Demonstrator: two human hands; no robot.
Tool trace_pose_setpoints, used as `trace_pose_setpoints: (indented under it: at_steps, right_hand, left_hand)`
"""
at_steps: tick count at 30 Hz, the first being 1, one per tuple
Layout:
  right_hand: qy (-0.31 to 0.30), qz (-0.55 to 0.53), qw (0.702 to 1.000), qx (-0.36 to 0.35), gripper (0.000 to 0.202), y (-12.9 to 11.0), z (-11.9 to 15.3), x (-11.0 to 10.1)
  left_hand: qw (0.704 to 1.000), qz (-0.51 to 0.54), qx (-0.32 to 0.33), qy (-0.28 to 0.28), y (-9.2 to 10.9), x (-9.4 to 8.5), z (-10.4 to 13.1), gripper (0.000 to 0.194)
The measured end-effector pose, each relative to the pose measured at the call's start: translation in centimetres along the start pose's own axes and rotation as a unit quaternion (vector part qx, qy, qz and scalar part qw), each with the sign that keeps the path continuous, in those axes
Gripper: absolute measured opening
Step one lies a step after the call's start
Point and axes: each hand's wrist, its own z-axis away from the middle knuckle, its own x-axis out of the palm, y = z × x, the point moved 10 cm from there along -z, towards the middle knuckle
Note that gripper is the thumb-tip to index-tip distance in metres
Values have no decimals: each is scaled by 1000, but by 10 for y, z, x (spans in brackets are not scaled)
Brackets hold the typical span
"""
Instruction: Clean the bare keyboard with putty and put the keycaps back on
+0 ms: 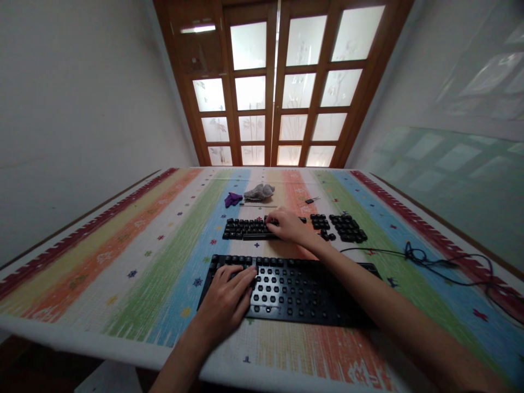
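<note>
A black keyboard (286, 289) lies in front of me, its top row fitted with keycaps and most other switches bare. My left hand (231, 292) rests on its left part, fingers stretched out and lying over the keys; what is under the fingertips is hidden. Beyond the keyboard, loose black keycaps (245, 226) are laid out in keyboard order. Over them reaches my right hand (284, 225), thumb and fingers pinched together at a keycap; the fingers partly cover it. More loose keycaps (347, 228) sit in groups on the right.
A grey cloth (260, 192), a purple cloth (233, 200) and a thin stick (260, 206) lie farther back. A small wire puller (311, 200) is to their right. The black cable (426, 259) coils across the striped tablecloth (155, 262). Walls stand on both sides.
</note>
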Motion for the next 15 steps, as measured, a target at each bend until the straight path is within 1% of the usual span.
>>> trace_pose_setpoints:
  at_steps: [3,6,9,15]
  right_hand:
    - [-5,9,1000,29,21,24,-22,8]
    - [-12,16,998,53,22,39,-37,17]
    - [-25,17,997,65,22,47,-47,27]
    - [-46,5,997,57,21,50,-54,40]
  left_hand:
    - [1000,6,-4,-2,-1,0,0,46]
    - [1000,11,-4,-6,0,0,0,45]
    - [1000,10,-6,-10,0,0,0,44]
    - [1000,16,-6,-25,0,3,0,45]
